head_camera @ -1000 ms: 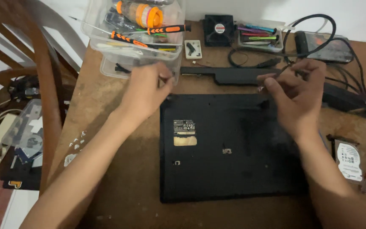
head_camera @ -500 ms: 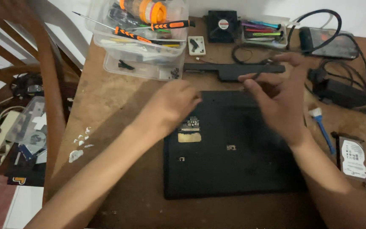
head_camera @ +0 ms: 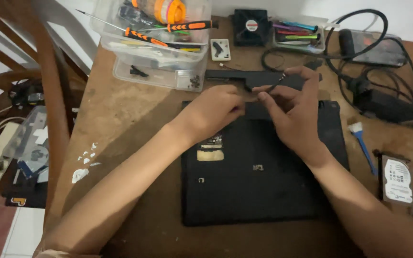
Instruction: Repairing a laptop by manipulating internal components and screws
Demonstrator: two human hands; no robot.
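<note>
My left hand (head_camera: 216,112) rests curled on the flat black upturned laptop (head_camera: 259,177), at its far edge. My right hand (head_camera: 292,114) pinches a thin dark screwdriver (head_camera: 278,81) above it. Worn brown wooden table (head_camera: 120,119); clear plastic tool boxes (head_camera: 154,52) behind.

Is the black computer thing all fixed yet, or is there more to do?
Not yet. The long black piece already lies apart, behind the upside-down laptop, and the hard drive sits beside it. Both hands, the left hand and right hand, work at the laptop's far edge, the right pinching something thin. Those loose parts still look unplaced.
</note>
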